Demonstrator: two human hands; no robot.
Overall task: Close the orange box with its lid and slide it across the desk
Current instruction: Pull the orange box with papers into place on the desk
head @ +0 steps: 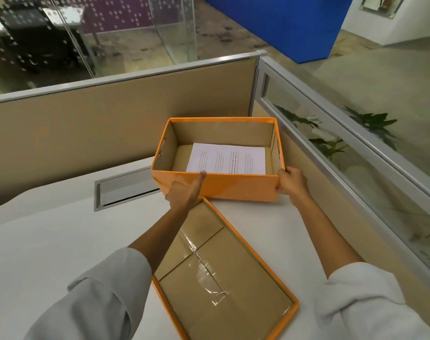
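**Gripping an open box on the corner desk**

Facing beige partitions (110,114), we see the white desk (49,229). Our left hand (184,192) and right hand (291,184) clasp the orange box (233,187) holding paper (227,158); its lid (223,273) lies upturned, nearer us.

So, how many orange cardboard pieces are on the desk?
2. The open orange box stands in the far corner, with both hands on its near wall. Its lid lies upside down in front of it, near the person.
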